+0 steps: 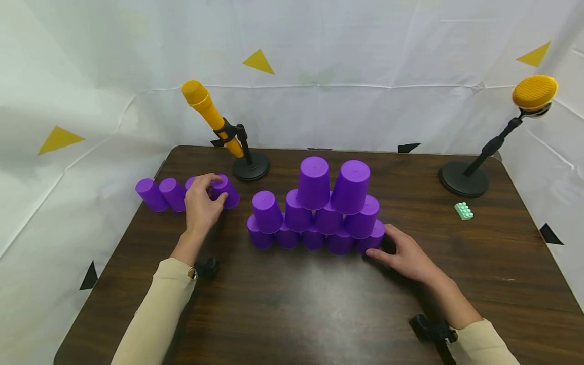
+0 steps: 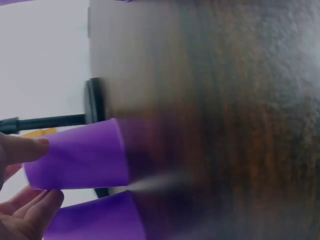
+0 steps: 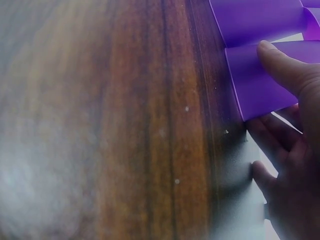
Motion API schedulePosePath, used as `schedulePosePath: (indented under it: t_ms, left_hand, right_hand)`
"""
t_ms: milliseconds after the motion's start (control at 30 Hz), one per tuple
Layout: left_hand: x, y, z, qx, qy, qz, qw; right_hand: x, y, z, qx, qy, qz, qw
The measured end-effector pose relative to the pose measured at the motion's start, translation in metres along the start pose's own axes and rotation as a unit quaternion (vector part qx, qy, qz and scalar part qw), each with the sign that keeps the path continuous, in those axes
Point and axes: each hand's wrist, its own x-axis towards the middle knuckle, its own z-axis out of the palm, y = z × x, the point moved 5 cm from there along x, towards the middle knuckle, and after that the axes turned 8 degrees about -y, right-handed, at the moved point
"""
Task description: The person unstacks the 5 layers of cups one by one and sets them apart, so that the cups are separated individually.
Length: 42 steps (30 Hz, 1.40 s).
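Note:
At the left, my left hand (image 1: 204,203) pinches an upside-down purple cup (image 1: 227,190) between thumb and fingers. In the left wrist view, the thumb lies on one side of that cup (image 2: 82,157) and fingertips on the other. Purple cups (image 1: 172,193) stand beside it in a row, one partly hidden by the hand. Mid-table rises a pyramid of upside-down purple cups (image 1: 313,238), several in each of the lower two tiers and two on the third. My right hand (image 1: 407,253) holds its bottom right cup (image 3: 270,82), thumb on the front, fingers round the far side.
Behind the left hand, a yellow microphone (image 1: 210,114) leans on a black round-based stand. Another yellow microphone (image 1: 535,93) on a stand is at the back right, with a mint toy brick (image 1: 464,211) in front. White sheeting (image 1: 356,111) hangs behind the brown table (image 1: 292,314).

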Motion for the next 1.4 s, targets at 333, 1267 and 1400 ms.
schedulePosePath:
  t_ms: [333, 1267, 1400]
  left_hand:
    - [0.007, 0.074, -0.036, -0.073, 0.050, 0.104, 0.9907]
    - [-0.029, 0.233, 0.016, -0.262, -0.107, 0.293, 0.9132]
    - [-0.031, 0.227, 0.003, -0.265, -0.091, 0.292, 0.9145]
  right_hand:
    - [0.000, 0.001, 0.001, 0.001, -0.006, 0.006, 1.000]
    - [-0.002, -0.001, 0.000, -0.006, 0.012, -0.017, 1.000]
    - [-0.001, -0.001, 0.001, 0.000, 0.007, -0.011, 1.000]
